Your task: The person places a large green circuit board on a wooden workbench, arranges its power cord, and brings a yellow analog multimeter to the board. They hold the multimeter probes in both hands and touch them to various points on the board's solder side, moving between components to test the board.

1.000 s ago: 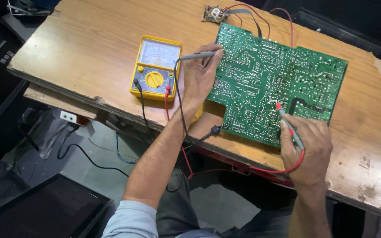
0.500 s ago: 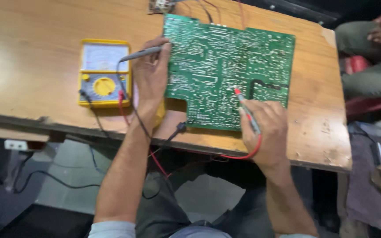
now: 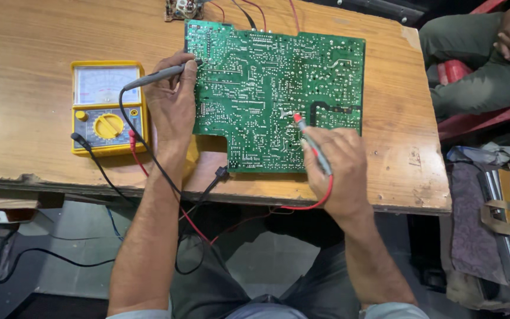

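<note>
Green circuit board, left hand gripping black probe; right hand pinching red probe, tip seemingly touching

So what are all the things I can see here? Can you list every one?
green printed circuit board: 1, green, lying flat on the table's middle.
yellow analogue multimeter: 1, yellow with a grey face, on the table left of the board.
grey test probe: 1, grey with a black lead, tip at the board's left edge.
red test probe: 1, red tip and lead, tip on the board's lower right.
brown wooden table: 1, brown, under everything.
another person's legs: green trousers, upper right, on a red seat.
left hand: holds the grey probe.
right hand: holds the red probe.
</note>
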